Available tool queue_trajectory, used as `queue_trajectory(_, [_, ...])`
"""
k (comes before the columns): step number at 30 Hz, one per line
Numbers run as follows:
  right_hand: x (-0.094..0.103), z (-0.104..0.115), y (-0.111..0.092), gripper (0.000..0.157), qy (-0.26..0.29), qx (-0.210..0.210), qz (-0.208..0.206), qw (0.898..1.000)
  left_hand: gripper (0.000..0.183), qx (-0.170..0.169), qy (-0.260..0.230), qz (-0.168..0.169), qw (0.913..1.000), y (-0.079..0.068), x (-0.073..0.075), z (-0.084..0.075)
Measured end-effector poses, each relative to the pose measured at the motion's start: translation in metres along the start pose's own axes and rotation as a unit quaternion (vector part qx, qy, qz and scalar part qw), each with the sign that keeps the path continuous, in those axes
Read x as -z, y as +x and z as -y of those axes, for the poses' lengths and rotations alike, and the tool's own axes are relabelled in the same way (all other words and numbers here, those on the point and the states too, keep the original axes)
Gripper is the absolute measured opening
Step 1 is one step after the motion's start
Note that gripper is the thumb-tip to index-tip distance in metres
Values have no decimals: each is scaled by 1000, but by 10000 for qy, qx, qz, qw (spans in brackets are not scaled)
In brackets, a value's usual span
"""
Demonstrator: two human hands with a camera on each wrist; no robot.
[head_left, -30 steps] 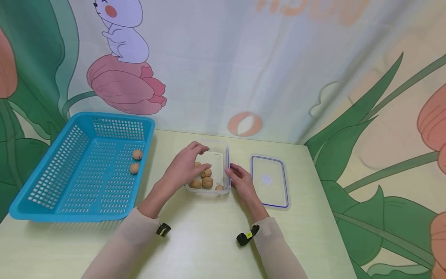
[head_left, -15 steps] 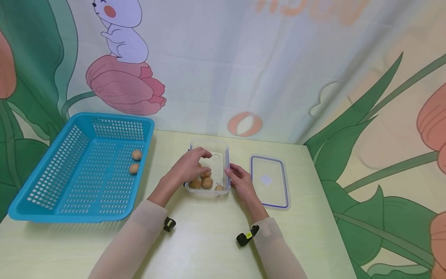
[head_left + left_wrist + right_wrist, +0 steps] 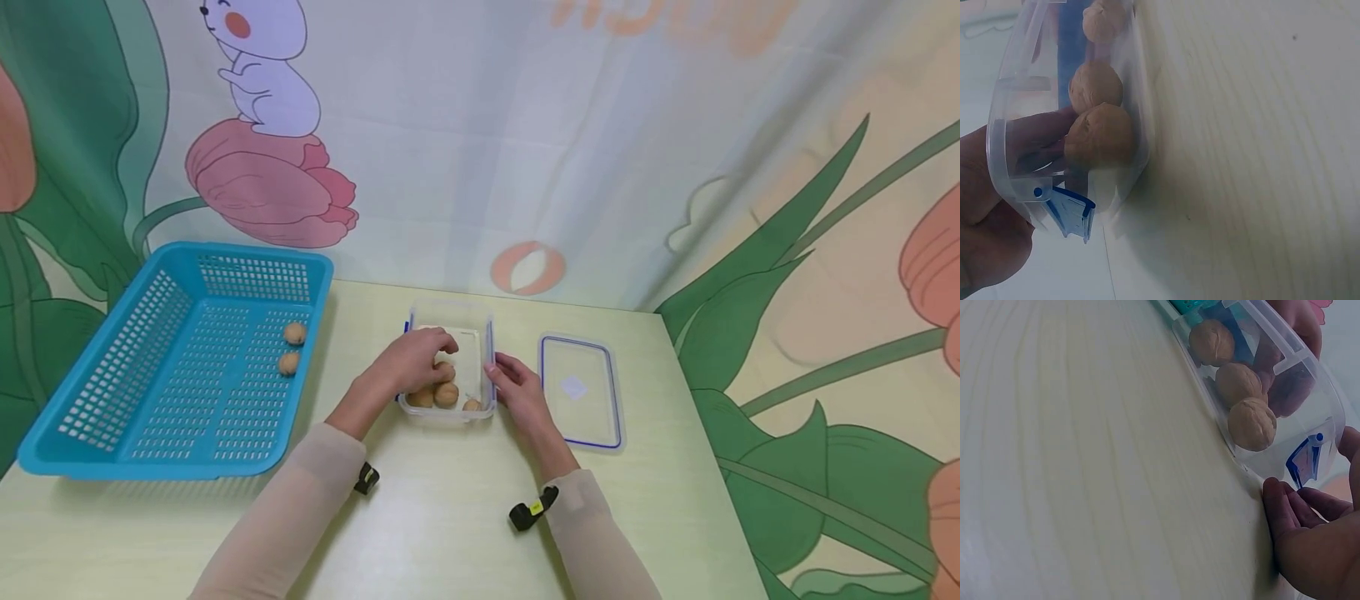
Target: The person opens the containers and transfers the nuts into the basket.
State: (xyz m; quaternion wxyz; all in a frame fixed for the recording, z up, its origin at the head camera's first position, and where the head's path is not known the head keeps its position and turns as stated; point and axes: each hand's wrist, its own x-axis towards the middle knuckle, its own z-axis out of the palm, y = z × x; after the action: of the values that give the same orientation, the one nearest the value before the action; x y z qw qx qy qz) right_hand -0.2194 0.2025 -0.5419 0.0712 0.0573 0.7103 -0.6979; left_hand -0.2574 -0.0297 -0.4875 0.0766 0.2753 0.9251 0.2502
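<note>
Left hand (image 3: 408, 360) among the walnuts (image 3: 446, 395), right hand (image 3: 521, 392) bracing the box (image 3: 467, 350)

The step in hand looks like handling walnuts inside the box. The left hand reaches in over the rim from 9 o'clock, its thumb and forefinger apart at the tips in the head view; the thumb is at a walnut (image 3: 447, 372), but whether the fingers grasp one I cannot tell. The right hand grasps the box's 3 o'clock wall, thumb at the rim and fingers against the outside, close to a blue clip (image 3: 1305, 459).

To do this well, keep that brace light: thin plastic would likely flex under a hard squeeze, and tugging the clip could swivel the box. The left fingers should move low and slowly, lowering any nut rather than dropping it, since round shells will probably roll. Lifting the wrist over the rim should avoid tipping the wall.

The clear box stands on the table (image 3: 450, 517) with its top uncovered. Its walnuts gather from 8 to 6 o'clock, with one near the 5 o'clock corner; the left hand may hide others. At 9 o'clock from the box, the blue basket (image 3: 202, 367) has two walnuts (image 3: 288, 364) along its 3 o'clock wall. The lid (image 3: 585, 408) lies flat at 3 o'clock, just beyond the right hand.
</note>
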Motion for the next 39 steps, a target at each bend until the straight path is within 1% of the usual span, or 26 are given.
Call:
queue_trajectory(3, [1, 1, -1, 52, 7, -18, -18, 10000, 34, -119, 209, -24, 9997, 1, -2, -1])
queue_trajectory(7, [2, -1, 0, 54, 72, -9, 61, 10000, 32, -226, 499, -41, 9985, 1, -4, -3])
queue_trajectory(10, [1, -2, 0, 57, 104, 7, 108, 9999, 30, -256, 668, -43, 9974, 0, -5, -3])
queue_trajectory(14, [0, -1, -1, 55, 103, 43, 81, 9999, 27, -277, 694, -105, 9972, 1, -7, -1])
queue_trajectory(17, [0, 0, -1, 53, 93, 83, 52, 9999, 27, -223, 480, -189, 9984, 2, -8, -1])
queue_trajectory(20, [0, 1, -1, 52, 84, 110, 25, 9999, 29, -65, 68, -221, 9997, 3, -8, -1])
queue_trajectory(23, [0, 1, -1, 50, 66, 113, 13, 9999, 32, 52, -326, -213, 9992, 4, -8, 0])
queue_trajectory(27, [-1, -1, -1, 52, 40, 95, 38, 9999, 30, 43, -710, -293, 9970, 3, -5, 1])
queue_trajectory(32, [-1, -1, -1, 52, -36, 63, 52, 10000, 33, 5, -1070, -444, 9933, -1, 4, -3])
queue_trajectory(35, [0, 0, 0, 52, -59, 40, 38, 10000, 37, -23, -1155, -465, 9922, -5, 12, -7])
queue_trajectory(39, [0, 0, 1, 52, -52, 33, 7, 10000, 37, -28, -1232, -553, 9908, -14, 23, -13])
